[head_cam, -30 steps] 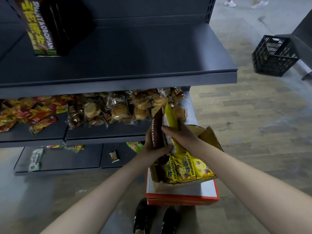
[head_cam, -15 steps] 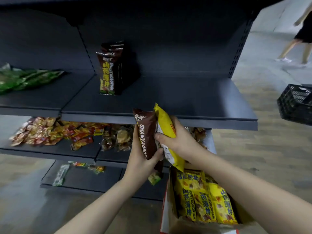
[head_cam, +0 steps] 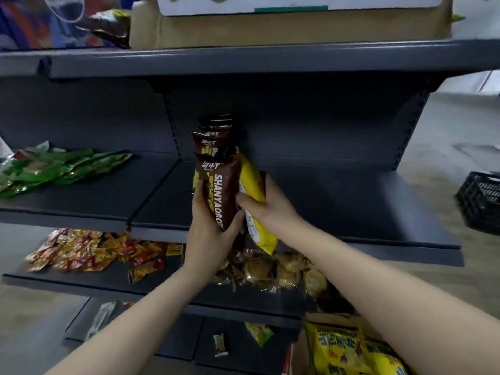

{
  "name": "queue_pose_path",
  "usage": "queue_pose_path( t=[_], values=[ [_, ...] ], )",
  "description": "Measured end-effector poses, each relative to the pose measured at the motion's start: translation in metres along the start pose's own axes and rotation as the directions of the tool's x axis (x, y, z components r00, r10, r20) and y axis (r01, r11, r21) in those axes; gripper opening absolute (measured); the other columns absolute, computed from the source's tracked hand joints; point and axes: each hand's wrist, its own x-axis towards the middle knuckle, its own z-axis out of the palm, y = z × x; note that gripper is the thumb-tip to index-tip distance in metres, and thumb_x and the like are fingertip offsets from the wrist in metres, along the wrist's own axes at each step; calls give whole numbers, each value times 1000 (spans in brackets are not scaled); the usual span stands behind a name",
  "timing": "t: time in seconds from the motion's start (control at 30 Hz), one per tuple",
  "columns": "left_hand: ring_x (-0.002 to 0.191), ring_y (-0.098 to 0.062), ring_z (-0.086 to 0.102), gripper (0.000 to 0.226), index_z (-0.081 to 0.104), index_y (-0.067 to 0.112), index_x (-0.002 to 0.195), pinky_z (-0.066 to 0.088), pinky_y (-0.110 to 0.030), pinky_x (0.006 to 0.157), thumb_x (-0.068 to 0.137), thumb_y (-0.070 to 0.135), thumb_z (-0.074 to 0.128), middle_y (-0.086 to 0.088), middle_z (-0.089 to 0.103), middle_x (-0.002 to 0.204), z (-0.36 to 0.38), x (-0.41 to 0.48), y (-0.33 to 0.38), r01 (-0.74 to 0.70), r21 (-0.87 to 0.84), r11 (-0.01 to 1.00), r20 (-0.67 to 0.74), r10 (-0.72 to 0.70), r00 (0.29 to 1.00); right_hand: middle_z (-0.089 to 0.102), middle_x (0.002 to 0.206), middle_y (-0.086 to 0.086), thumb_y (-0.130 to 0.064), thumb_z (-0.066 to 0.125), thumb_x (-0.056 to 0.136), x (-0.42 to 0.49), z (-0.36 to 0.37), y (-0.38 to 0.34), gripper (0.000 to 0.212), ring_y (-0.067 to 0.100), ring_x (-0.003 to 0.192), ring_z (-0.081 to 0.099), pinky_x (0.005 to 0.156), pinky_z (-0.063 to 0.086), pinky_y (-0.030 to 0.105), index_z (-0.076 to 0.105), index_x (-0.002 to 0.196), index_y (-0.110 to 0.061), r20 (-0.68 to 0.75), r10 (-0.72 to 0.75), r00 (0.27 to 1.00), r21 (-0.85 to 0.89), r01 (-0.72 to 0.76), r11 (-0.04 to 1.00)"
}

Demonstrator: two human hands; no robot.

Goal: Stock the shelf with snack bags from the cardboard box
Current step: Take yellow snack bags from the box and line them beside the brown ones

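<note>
My left hand (head_cam: pixel 209 234) grips a brown snack bag (head_cam: pixel 223 190) upright at the front of the dark middle shelf (head_cam: pixel 338 207). Beside it, my right hand (head_cam: pixel 267 204) holds a yellow snack bag (head_cam: pixel 253 182), its thumb across the bag's front. Both bags stand just in front of a row of brown bags (head_cam: pixel 215 133) standing on that shelf. The cardboard box (head_cam: pixel 319 320) sits at the bottom right with several yellow bags (head_cam: pixel 341 350) inside.
Green packets (head_cam: pixel 54 169) lie on the shelf's left section. Below are red-orange sachets (head_cam: pixel 86 250) and wrapped pastries (head_cam: pixel 284 269). A cardboard carton (head_cam: pixel 284 25) sits on the top shelf. A black crate (head_cam: pixel 480 201) stands on the floor at right.
Both hands have lifted the two bags from the box up and forward to the middle shelf, next to the standing brown bags. The view has tilted upward.
</note>
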Motion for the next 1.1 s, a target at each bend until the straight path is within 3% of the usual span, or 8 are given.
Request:
queue_pose_path(
  t=[0.1, 0.23, 0.37, 0.5, 0.67, 0.83, 0.97, 1.1],
  values=[
    [131, -19, 41, 92, 8, 19, 148, 47, -44, 98, 79, 46, 62, -5, 31, 148, -11, 32, -20, -31, 105, 994, -31, 34, 999, 57, 115, -1, -27, 65, 89, 25, 20, -1, 44, 19, 111, 57, 85, 44, 30, 44, 124, -14, -69, 51, 996, 44, -48, 998],
    [129, -28, 38, 90, 4, 27, 148, 41, -47, 100, 83, 35, 66, -9, 32, 142, -19, 79, -49, 79, 128, 989, -16, -77, 997, 57, 104, -2, -28, 65, 89, 64, 43, 0, 39, 16, 99, 57, 81, 43, 28, 46, 119, -10, -193, 120, 974, 135, -94, 986],
    [114, -35, 42, 88, -2, 42, 146, 43, -52, 92, 84, 43, 60, -14, 40, 119, -17, 110, -70, 87, 284, 955, 13, -94, 995, 59, 112, 0, -29, 67, 88, 103, 64, 9, 46, 18, 103, 58, 84, 46, 29, 43, 124, -12, -295, 131, 946, 149, -90, 985],
    [114, -33, 40, 85, -4, 42, 146, 44, -49, 89, 86, 49, 55, -14, 39, 119, 3, 125, -83, 82, 326, 942, -15, -82, 997, 59, 120, 1, -34, 71, 84, 132, 81, 18, 59, 17, 107, 59, 90, 49, 31, 40, 130, -14, -359, 109, 927, 111, -74, 991],
    [111, -31, 43, 101, -9, 37, 146, 43, -45, 87, 78, 51, 64, -12, 38, 121, 21, 124, -103, 157, 429, 890, -66, -143, 988, 57, 123, 1, -42, 74, 78, 152, 91, 36, 69, 17, 110, 58, 92, 50, 34, 38, 132, -17, -381, 68, 922, -33, -88, 996],
    [100, -31, 52, 122, -11, 29, 142, 48, -41, 82, 60, 55, 76, -15, 46, 114, 18, 124, -120, 40, 585, 810, -34, -25, 999, 56, 123, 1, -48, 74, 73, 166, 96, 42, 74, 18, 111, 58, 93, 51, 40, 38, 131, -20, -443, 54, 895, -81, -100, 992],
    [105, -31, 51, 123, -8, 30, 142, 47, -43, 85, 58, 53, 79, -16, 45, 119, 10, 124, -124, -49, 539, 841, 26, 42, 999, 56, 123, 1, -51, 73, 72, 169, 99, 44, 76, 17, 110, 58, 93, 52, 44, 38, 132, -20, -475, 38, 879, -82, -88, 993],
    [106, -35, 47, 113, 5, 27, 142, 44, -46, 89, 61, 40, 82, -21, 43, 121, 9, 124, -126, -164, 367, 916, 13, 171, 985, 54, 125, 1, -43, 70, 80, 167, 94, 47, 68, 17, 112, 57, 94, 51, 41, 36, 134, -18, -509, 16, 861, -73, -62, 995]
  ],
)
